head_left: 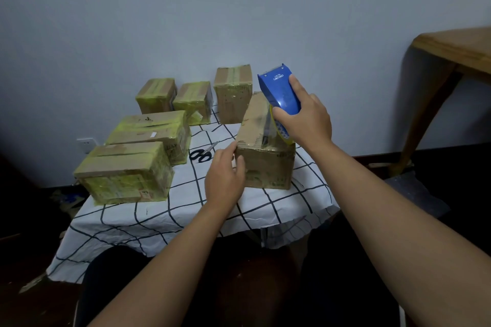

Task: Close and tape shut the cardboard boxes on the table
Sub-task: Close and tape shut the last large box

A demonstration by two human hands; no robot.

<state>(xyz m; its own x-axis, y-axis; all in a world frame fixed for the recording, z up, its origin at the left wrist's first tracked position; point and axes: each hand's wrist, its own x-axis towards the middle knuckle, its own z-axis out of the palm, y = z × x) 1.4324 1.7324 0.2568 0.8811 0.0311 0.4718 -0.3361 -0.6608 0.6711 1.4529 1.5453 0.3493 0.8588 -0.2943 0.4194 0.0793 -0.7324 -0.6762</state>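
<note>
Cardboard boxes fill our table [186, 210]: five taped ones [125, 171] at the left and back, with black scissors [202, 154] lying beside them. Our left hand [225, 178] rests with relaxed fingers against the near left corner of the brown box [265, 156] at the right. Our right hand [305, 117] grips the blue tape dispenser [280, 90], which touches that box's top.

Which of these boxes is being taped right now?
The box nearest the right edge of the table, under the blue tape dispenser. The right hand holds the dispenser on it; the left hand steadies its side.
</note>
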